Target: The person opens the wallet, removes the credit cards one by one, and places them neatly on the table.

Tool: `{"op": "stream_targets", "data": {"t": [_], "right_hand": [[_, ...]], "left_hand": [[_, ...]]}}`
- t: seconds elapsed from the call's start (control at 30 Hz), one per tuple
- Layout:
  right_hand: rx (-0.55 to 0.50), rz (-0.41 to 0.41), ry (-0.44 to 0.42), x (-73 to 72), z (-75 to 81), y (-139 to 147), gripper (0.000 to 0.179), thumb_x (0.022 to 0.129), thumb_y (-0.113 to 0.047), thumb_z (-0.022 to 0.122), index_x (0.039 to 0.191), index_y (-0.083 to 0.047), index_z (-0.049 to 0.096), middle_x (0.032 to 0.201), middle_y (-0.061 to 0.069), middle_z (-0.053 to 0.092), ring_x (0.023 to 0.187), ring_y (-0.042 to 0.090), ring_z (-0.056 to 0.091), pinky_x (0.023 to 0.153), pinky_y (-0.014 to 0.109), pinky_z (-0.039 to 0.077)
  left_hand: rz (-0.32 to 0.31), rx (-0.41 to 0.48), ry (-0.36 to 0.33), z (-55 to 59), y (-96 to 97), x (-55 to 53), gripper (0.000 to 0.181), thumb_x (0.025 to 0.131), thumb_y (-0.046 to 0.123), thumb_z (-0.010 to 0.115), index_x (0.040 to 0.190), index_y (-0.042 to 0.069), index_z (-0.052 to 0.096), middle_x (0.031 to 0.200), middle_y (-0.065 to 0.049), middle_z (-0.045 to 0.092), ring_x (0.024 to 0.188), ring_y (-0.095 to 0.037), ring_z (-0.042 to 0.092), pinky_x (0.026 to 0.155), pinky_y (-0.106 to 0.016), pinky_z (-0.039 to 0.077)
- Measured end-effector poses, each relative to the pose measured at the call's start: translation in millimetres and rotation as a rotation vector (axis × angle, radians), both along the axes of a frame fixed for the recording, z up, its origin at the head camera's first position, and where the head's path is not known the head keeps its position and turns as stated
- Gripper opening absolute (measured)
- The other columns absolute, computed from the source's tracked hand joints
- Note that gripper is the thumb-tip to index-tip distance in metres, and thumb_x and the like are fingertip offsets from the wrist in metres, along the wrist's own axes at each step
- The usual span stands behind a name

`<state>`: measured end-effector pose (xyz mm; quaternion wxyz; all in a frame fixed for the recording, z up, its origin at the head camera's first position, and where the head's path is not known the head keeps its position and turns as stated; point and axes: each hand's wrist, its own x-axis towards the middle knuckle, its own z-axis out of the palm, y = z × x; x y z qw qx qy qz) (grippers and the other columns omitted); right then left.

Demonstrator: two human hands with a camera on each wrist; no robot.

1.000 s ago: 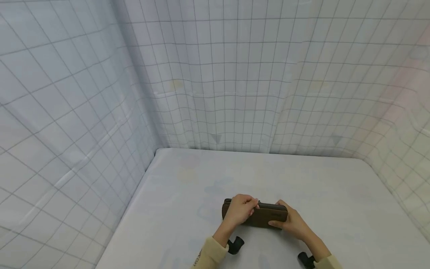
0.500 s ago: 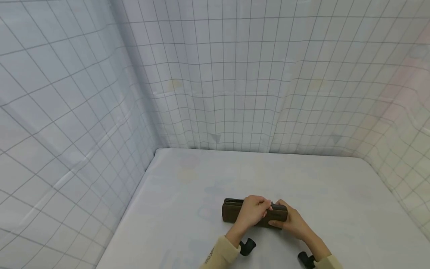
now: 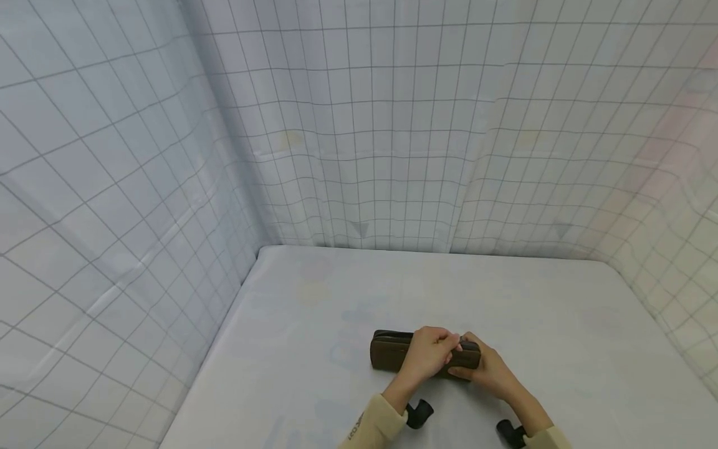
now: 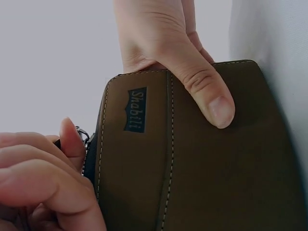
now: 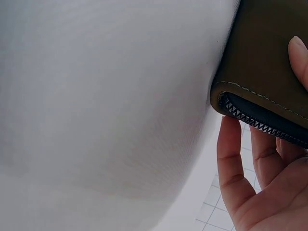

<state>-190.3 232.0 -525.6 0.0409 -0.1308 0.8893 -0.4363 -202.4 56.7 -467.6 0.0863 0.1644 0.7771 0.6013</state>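
A brown long zip wallet (image 3: 388,354) with pale stitching stands on its long edge on the white table. Near its right end, a dark label (image 4: 136,109) reads "Shabili" in the left wrist view. My left hand (image 3: 427,354) reaches across the wallet's front, thumb and fingers pinching the zipper pull (image 4: 84,134) at the top edge near the right end. My right hand (image 3: 489,372) grips that end, thumb on the front face and fingers behind. Zipper teeth (image 5: 260,126) run along the end in the right wrist view. The left hand covers the wallet's middle in the head view.
The white tabletop (image 3: 314,312) spreads around the wallet. White sheets with a grid pattern (image 3: 359,125) hang at the back and both sides. Black camera mounts (image 3: 419,413) sit at both wrists, by the cream sleeves (image 3: 374,424).
My left hand has slid right along the wallet's top edge with the zipper pull, baring more of the wallet's left part. The right hand and the wallet have stayed in place.
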Motion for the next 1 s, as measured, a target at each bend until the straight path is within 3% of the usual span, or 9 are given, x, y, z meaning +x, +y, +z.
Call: {"op": "stream_targets", "data": {"t": [0.53,0.77,1.0], "right_hand": [[-0.026,-0.005,-0.026,-0.3,-2.4,0.4,0.042,0.075,-0.034,0.076,0.106,-0.021,0.051,0.098,-0.001,0.062,0.082,0.010,0.056,0.067,0.027,0.045],[-0.046,-0.016,-0.058,0.1,-2.6,-0.3,0.041,0.075,-0.034,0.076,0.104,-0.022,0.050,0.096,-0.001,0.062,0.079,0.012,0.056,0.065,0.028,0.044],[-0.039,-0.025,-0.038,-0.3,-4.6,-0.3,0.043,0.074,-0.035,0.077,0.105,-0.020,0.050,0.097,0.002,0.061,0.077,0.014,0.054,0.063,0.028,0.043]], "left_hand": [[0.009,0.048,-0.002,-10.0,-18.3,7.6,0.027,0.092,0.030,0.058,0.078,0.012,0.073,0.047,0.007,0.045,0.041,-0.004,0.036,0.041,-0.018,0.029],[0.037,0.062,-0.037,-16.1,-19.3,11.5,0.028,0.089,0.034,0.060,0.080,0.012,0.074,0.045,0.006,0.046,0.040,-0.004,0.038,0.040,-0.018,0.030],[0.046,0.036,-0.069,-25.9,-21.8,14.0,0.028,0.088,0.038,0.061,0.081,0.014,0.075,0.043,0.005,0.047,0.035,-0.006,0.035,0.034,-0.020,0.027]]}}
